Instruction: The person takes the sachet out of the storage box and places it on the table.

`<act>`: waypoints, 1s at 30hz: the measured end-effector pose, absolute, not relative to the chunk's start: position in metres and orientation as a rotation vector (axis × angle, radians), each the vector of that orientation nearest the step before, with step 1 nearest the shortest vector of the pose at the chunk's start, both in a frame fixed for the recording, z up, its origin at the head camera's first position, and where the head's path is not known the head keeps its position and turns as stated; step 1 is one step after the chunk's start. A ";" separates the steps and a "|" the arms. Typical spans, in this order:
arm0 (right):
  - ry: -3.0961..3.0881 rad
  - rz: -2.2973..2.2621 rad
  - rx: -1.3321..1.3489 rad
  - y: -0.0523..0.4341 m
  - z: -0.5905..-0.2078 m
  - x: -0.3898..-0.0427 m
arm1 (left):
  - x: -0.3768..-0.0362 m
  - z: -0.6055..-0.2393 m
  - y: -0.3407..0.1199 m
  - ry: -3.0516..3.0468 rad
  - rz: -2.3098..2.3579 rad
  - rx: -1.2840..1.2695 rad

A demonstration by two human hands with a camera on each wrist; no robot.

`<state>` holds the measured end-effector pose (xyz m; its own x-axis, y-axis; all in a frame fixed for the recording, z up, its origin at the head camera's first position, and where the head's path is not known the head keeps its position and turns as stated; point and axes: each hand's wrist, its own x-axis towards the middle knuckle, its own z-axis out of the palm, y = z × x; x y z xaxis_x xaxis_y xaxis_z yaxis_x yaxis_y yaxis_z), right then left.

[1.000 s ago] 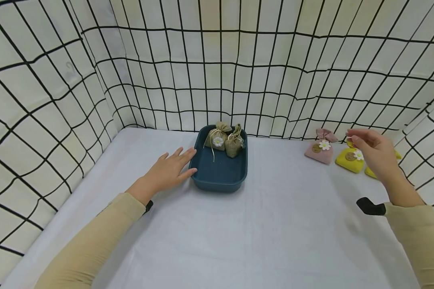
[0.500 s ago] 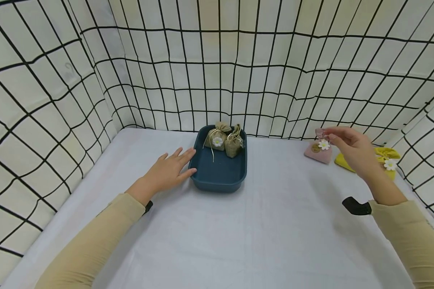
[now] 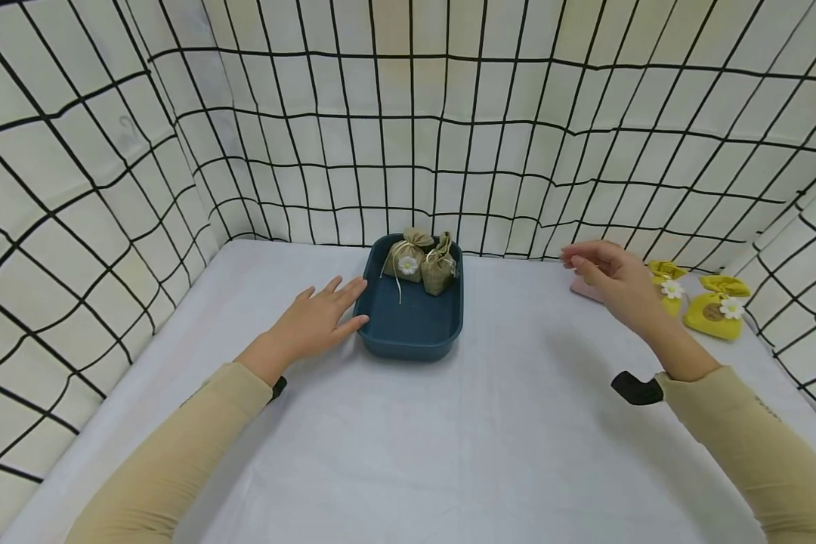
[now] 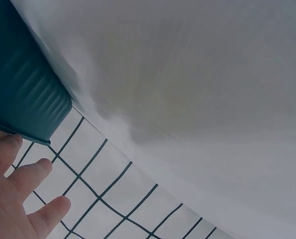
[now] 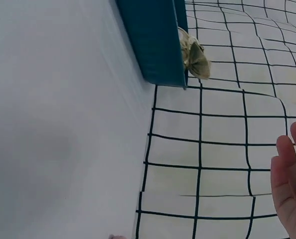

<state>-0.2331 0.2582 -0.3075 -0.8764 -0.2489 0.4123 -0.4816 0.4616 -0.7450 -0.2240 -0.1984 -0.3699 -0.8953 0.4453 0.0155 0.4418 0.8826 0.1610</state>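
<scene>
we see the left hand (image 3: pixel 316 323) lying flat on the white worktop (image 3: pixel 408 446), fingers (image 3: pixel 343 289) straight and a little spread, their tips touching the left wall of the blue tray (image 3: pixel 408 338). the left wrist view shows the same: relaxed fingers (image 4: pixel 36 172) just beside the tray's ribbed corner (image 4: pixel 23 99), holding nothing.

in the tray's far end stand two olive pouches (image 3: pixel 423 261), touching each other; the left one carries a white daisy and a loose cord trailing onto the tray floor. the right wrist view catches one pouch top (image 5: pixel 193 55) above the tray rim (image 5: pixel 153 40).

the right hand (image 3: pixel 615 281) hovers above the worktop, right of the tray and well apart from it. its fingers (image 3: pixel 585 264) are loosely curled, tips near each other; we cannot tell whether they pinch anything. in the right wrist view only straight fingertips (image 5: pixel 290 189) show at the edge, against the grid wall.

just behind the right hand a pink pouch (image 3: pixel 580 288) lies on the worktop, mostly hidden by the hand; we cannot tell if the hand touches it. right of the hand lie two yellow pouches (image 3: pixel 710 310), each with a daisy, near the right wall.

grid-patterned cloth walls (image 3: pixel 408 136) enclose the worktop on three sides. both arms wear beige sleeves (image 3: pixel 177 453), with a dark strap at each wrist.
</scene>
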 end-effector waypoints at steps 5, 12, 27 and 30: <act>-2.503 1.365 0.673 0.241 -0.313 -0.237 | -0.223 -0.370 -0.199 3.031 0.256 0.718; -2.516 1.435 0.725 0.225 -0.321 -0.248 | -0.224 -0.371 -0.199 3.033 0.251 0.716; -2.644 1.409 0.705 0.208 -0.330 -0.270 | -0.223 -0.368 -0.198 3.028 0.260 0.711; -2.687 1.398 0.729 0.205 -0.334 -0.276 | -0.222 -0.368 -0.197 3.029 0.256 0.711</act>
